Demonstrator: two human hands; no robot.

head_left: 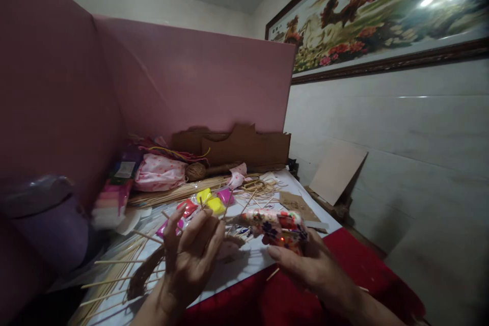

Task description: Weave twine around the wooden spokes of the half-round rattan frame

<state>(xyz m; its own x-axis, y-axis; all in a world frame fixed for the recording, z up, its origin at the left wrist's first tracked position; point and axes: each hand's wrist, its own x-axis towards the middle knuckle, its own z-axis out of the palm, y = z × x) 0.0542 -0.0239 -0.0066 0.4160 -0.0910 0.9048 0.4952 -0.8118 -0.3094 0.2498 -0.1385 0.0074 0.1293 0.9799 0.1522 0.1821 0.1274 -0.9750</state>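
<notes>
My left hand (193,257) is raised over the table with its fingers curled around a thin wooden stick (168,216). A flat brown piece (143,275) hangs below the hand, and I cannot tell whether the hand holds it. My right hand (305,262) grips a floral-patterned glue gun (277,224) whose nozzle points left toward the left hand's fingertips. Small bags of coloured clay, red, yellow and pink, (210,201) lie on the table just behind both hands.
A white table (248,260) over a red cloth (344,260) carries scattered wooden sticks (114,270), a twine ball (195,171), a pink dotted bag (159,173) and cardboard pieces (244,145). Pink panels (191,76) wall the back and left. A framed painting (382,15) hangs at right.
</notes>
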